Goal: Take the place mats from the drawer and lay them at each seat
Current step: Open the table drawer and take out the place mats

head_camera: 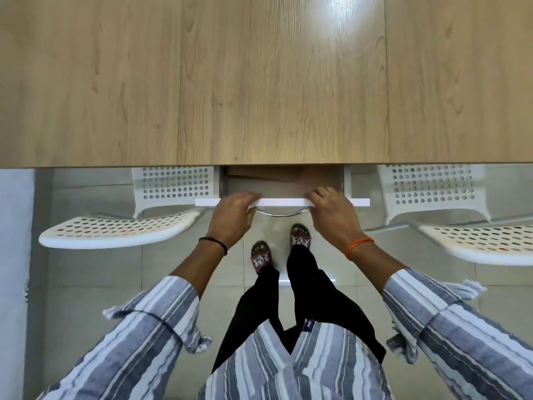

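A drawer with a white front and a curved chrome handle sticks out a short way from under the wooden table. Inside it lies a brown flat sheet, apparently a place mat, mostly hidden under the table edge. My left hand rests over the left part of the drawer front, fingers curled onto its top edge. My right hand holds the right part of the front the same way, fingertips inside the drawer.
A white perforated chair stands at the left of the drawer and another at the right, both tucked partly under the table. My feet in sandals stand on the pale tiled floor below the drawer.
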`<state>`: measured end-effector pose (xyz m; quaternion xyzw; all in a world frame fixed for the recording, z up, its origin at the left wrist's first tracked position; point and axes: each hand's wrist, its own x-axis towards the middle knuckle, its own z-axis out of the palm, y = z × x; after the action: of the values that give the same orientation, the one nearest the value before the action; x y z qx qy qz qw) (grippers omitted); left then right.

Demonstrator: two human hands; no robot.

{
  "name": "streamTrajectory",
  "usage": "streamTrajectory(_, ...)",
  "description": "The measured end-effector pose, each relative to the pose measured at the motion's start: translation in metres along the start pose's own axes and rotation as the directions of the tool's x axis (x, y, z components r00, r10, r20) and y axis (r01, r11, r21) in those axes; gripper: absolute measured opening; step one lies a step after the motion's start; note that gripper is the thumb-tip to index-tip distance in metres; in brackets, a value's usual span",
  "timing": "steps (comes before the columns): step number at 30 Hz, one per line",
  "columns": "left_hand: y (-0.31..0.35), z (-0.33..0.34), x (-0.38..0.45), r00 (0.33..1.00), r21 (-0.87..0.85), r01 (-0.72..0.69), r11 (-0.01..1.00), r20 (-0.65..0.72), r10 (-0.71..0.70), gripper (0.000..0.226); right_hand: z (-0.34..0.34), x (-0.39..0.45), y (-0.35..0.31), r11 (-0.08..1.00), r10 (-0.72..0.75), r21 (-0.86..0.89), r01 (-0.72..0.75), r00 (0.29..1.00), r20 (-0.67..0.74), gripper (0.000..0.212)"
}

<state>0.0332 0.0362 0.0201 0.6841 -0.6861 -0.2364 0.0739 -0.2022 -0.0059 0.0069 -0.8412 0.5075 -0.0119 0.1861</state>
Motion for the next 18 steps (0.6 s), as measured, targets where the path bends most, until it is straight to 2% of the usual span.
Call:
streamTrajectory(1,-0.001,-0.006,0.003,0.996,0.002,0.035,0.999,0.087,-0.035,0.034,-0.005,0.0,0.0,1.0,0.005,0.015,-0.006,0.999,0.04,0.027)
streamTrajectory(3,-0.001,-0.015,0.006,0.968,0.116,0.022,0.993,0.244,-0.05,0.034,-0.014,-0.002,-0.001,0.998,0.026,0.051,-0.033,0.991,0.13,0.025)
streamTrajectory(6,0.002,-0.023,0.004,0.921,0.164,-0.024,0.986,0.388,-0.042,0.035,-0.019,-0.008,0.0,0.998,0.013,0.058,-0.028,0.967,0.255,0.028)
streamTrajectory(10,0.004,-0.017,-0.011,0.847,0.136,-0.038,0.99,0.53,-0.04,0.037,-0.018,-0.019,-0.003,0.995,0.033,0.076,-0.07,0.913,0.407,0.026)
streamTrajectory(18,-0.001,-0.002,-0.044,0.735,0.072,0.015,0.997,0.676,-0.06,0.047,-0.003,-0.036,-0.009,0.946,0.052,0.193,-0.262,0.707,0.705,0.033)
